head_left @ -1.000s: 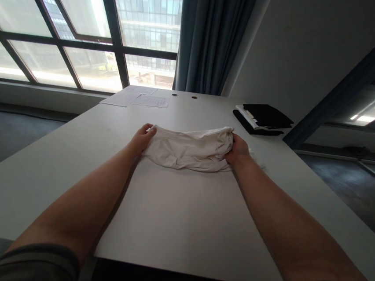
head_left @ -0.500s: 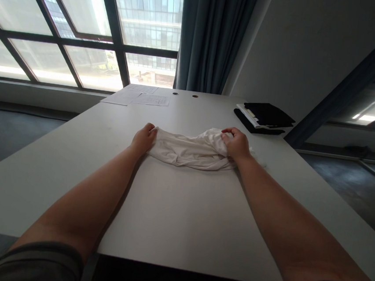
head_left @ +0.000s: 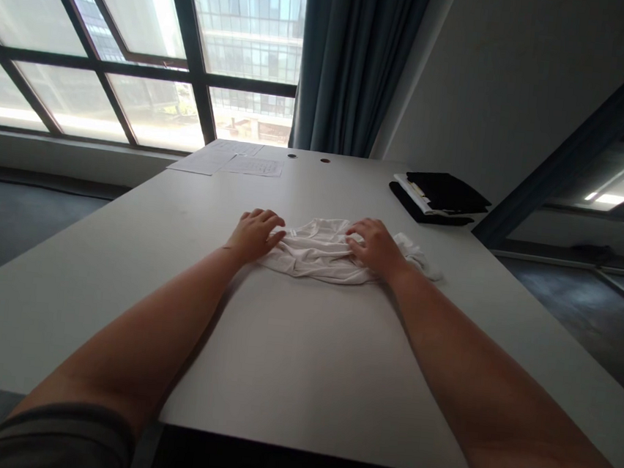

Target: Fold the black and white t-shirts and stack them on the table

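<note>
A crumpled white garment (head_left: 318,259), which looks like a shirt, lies bunched in a band across the table. What seems to be its neckline shows as a raised fold at the far edge. My left hand (head_left: 256,236) is over its left end, thumb and fingers apart. At the right part, my right hand (head_left: 374,246) rests over the cloth with its fingers curved and parted from the thumb. A loose bunch of the same fabric sticks out to the right, beyond my right wrist. Neither hand visibly pinches the cloth.
The white table (head_left: 299,365) reaches toward a window and a blue curtain (head_left: 356,62). Paper sheets (head_left: 246,165) lie at its far left. Black folders with papers (head_left: 442,195) are stacked at the far right. Two round cable holes sit near the far edge.
Both hands have let go of the garment's ends and moved inward over it, the left one more clearly to the right. The neckline fold now shows between them.
</note>
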A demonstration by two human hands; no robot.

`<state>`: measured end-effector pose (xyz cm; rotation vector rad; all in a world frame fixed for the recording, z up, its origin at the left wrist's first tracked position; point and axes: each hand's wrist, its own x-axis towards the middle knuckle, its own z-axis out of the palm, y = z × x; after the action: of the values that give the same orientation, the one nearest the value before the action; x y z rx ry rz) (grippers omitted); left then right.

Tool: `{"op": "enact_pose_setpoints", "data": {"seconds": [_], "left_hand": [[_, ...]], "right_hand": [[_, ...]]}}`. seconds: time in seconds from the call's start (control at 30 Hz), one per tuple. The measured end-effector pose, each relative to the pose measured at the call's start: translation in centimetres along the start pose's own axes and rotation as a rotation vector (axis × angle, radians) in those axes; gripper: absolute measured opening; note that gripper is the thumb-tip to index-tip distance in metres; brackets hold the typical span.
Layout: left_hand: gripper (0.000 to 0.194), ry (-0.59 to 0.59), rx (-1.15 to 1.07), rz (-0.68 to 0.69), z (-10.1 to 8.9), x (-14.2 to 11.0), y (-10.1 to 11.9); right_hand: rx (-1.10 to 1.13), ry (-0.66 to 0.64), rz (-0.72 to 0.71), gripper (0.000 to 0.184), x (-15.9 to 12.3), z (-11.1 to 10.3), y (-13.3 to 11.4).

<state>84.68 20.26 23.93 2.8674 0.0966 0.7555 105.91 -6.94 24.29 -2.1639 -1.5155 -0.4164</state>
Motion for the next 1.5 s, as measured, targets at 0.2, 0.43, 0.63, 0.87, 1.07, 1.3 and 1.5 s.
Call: {"op": "enact_pose_setpoints", "data": {"seconds": [0.2,0.43,0.63,0.87,1.07,1.3,1.5], "left_hand": [[0.046,-0.361,-0.131,0.349,1.5,-0.2,3.4],[0.037,-0.32,-0.154,0.282,2.5,0.4,0.6],[0.037,-0.236,-0.128,0.119,1.5,0.1,-3.7],[0.035,0.029,-0.008,-0.4,0.3,-1.2,-9.2],[0.04,0.059,0.039,-0.143,-0.1,-0.2,-3.0],[0.032,-0.293,-0.052,0.28,3.1,-0.1,5.4],[0.027,-0.32,-0.502,0.109,2.6,0.1,0.9]], "right_hand": [[0.09,-0.313,0.016,0.031,-0.6,2.1,0.5],[-0.041,-0.252,0.257,0.04,-1.0,1.2,3.8],[0.003,-0.251,0.536,0.009,-0.4,0.0,5.6],[-0.015,-0.091,0.601,0.021,-1.6,-0.7,6.4],[-0.135,0.08,0.19,0.041,-0.7,-0.6,1.3],[0.163,-0.324,-0.084,0.02,-0.4,1.5,-3.2],[0.202,-0.189,0.21,0.02,-1.1,0.2,-0.2]]}}
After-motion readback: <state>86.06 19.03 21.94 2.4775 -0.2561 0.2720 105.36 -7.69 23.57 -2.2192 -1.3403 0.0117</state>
